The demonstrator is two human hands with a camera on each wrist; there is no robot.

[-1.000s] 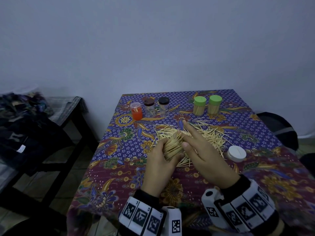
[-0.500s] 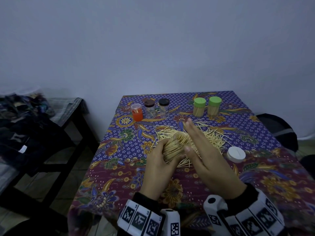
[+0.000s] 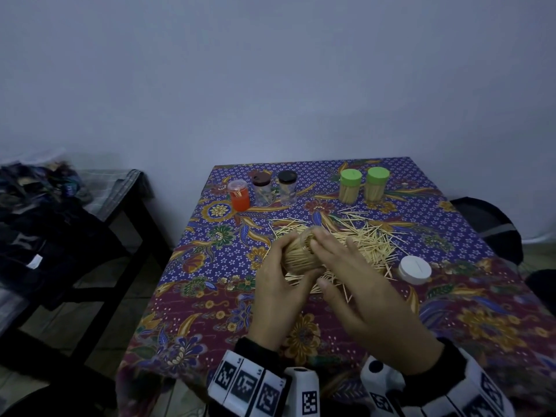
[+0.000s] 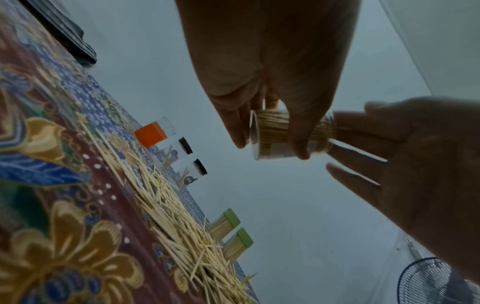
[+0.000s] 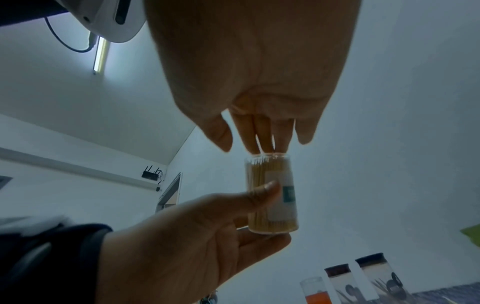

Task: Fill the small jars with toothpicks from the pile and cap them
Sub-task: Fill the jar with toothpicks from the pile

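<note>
Toothpicks [image 3: 358, 245] piled on floral tablecloth [image 3: 216, 260], pale wall [image 3: 270, 85] behind

Home room: batik-clothed table [image 3: 228, 236], fan [image 4: 436, 281]

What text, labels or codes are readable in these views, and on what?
No text can be read in any view.
Held jar: white label with a dark teal patch, print too blurred to read.
Wrist bands: black-and-white square marker codes with tiny characters at the corners, too small to read.
White cap: a plain line mark, no lettering.
Black-capped jar: dark round shapes inside, no legible print.
</note>
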